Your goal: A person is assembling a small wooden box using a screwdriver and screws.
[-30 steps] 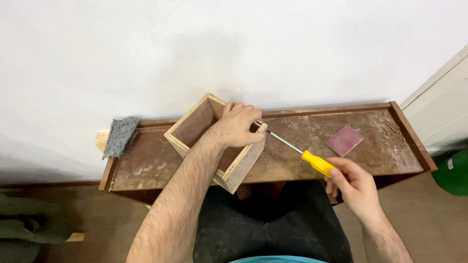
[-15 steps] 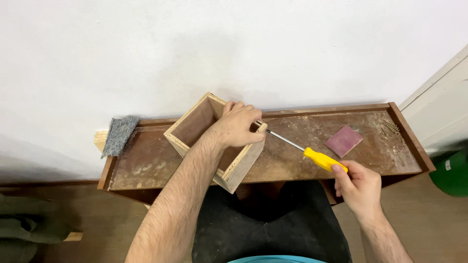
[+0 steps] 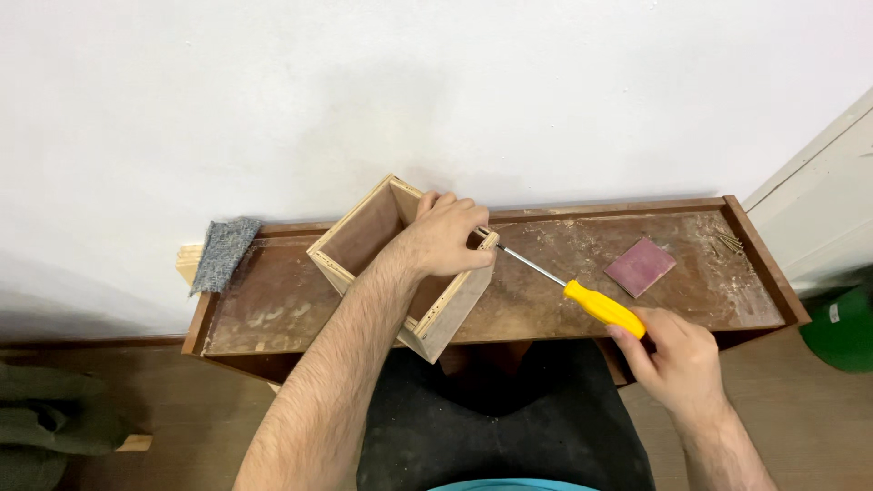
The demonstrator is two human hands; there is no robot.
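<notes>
Wooden box point(image 3: 400, 264) clamped steady under left hand point(image 3: 443, 238); yellow screwdriver point(image 3: 582, 294) gripped in right hand point(image 3: 677, 364), tip at corner.

grey cloth point(image 3: 222, 253), maroon square pad point(image 3: 640, 266)

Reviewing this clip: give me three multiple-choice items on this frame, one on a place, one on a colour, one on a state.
1. Where does the reddish square sheet lie?
A. inside the box
B. on the bench, right of the screwdriver
C. on the floor

2. What colour is the screwdriver handle?
A. yellow
B. blue
C. black

3. What is the left hand doing?
A. hanging free
B. holding a cloth
C. gripping the wooden box

Answers: B, it rests flat on the benchtop; A, bright yellow in the right hand; C, fingers wrap over the box wall.
</notes>
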